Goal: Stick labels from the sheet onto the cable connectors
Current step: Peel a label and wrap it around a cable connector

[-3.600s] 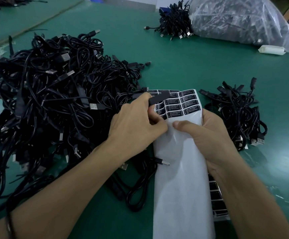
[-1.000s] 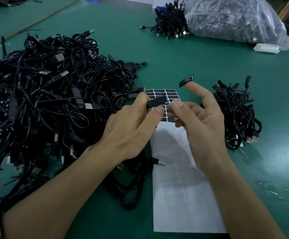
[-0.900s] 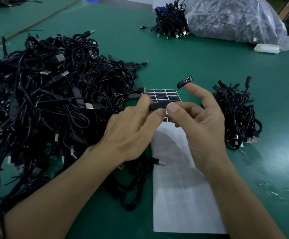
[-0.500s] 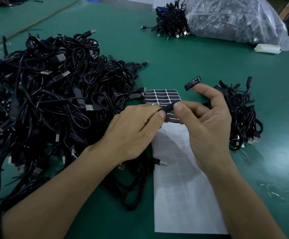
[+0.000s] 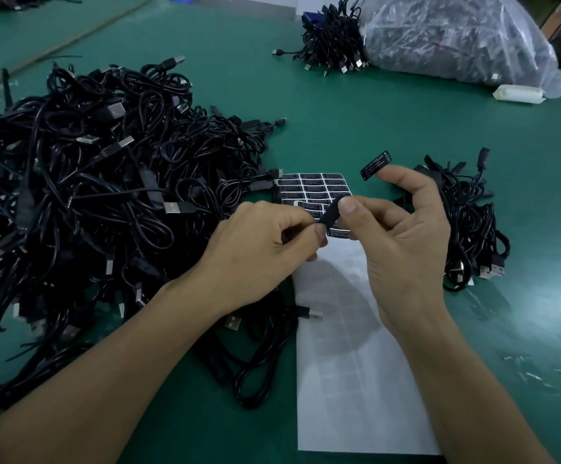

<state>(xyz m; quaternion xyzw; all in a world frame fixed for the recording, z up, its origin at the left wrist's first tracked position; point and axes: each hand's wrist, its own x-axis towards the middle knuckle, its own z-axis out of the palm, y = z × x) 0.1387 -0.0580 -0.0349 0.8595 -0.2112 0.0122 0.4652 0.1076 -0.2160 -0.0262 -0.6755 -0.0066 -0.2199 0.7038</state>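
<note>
Connector pinched between left hand and right hand, above label sheet on table | both grips narrow, one per end | label hangs off right index tip | likely light, floppy, tacky: handle by edge only

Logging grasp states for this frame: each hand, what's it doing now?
Left hand: closed, pinching one end of the connector.
Right hand: closed, pinching the connector's other end; a label sits on its raised fingertip.
</note>
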